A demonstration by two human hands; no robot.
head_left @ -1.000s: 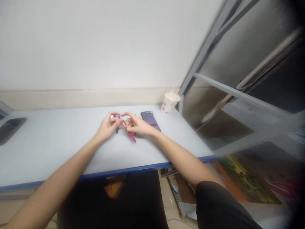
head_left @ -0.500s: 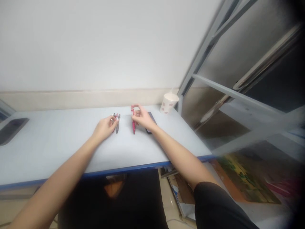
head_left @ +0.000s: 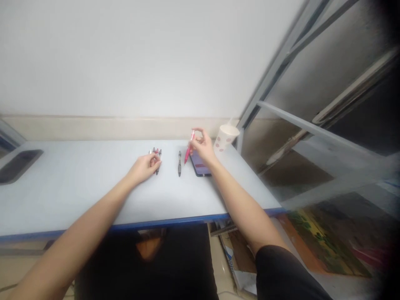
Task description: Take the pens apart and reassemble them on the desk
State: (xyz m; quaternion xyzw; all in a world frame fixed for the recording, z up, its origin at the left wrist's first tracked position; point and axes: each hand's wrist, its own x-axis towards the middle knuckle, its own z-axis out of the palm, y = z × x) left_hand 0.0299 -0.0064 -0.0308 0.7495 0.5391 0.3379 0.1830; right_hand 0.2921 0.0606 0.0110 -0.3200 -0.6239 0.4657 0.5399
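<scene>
My left hand (head_left: 145, 167) is closed around a small bunch of pens, fingertips at the tabletop. Dark and red ends poke out beyond the fingers, and a dark pen (head_left: 158, 167) shows along their right side; the rest is hidden by the hand. Pinched in my right hand (head_left: 202, 148) is a pink pen (head_left: 188, 153), tilted with its point down to the left. A grey pen (head_left: 179, 163) lies on the table between the hands, apart from both. Partly covered by my right hand is a phone (head_left: 201, 168) with its screen lit.
Behind my right hand stands a patterned paper cup (head_left: 226, 136) near the wall. A dark flat device (head_left: 20, 166) lies at the table's far left. The blue front edge (head_left: 175, 221) borders the white table. A metal frame (head_left: 300, 118) rises on the right.
My right hand has moved right with the pink pen, which now tilts over the phone's left edge. The grey pen between the hands has come into view. My left hand stays at the bunch.
</scene>
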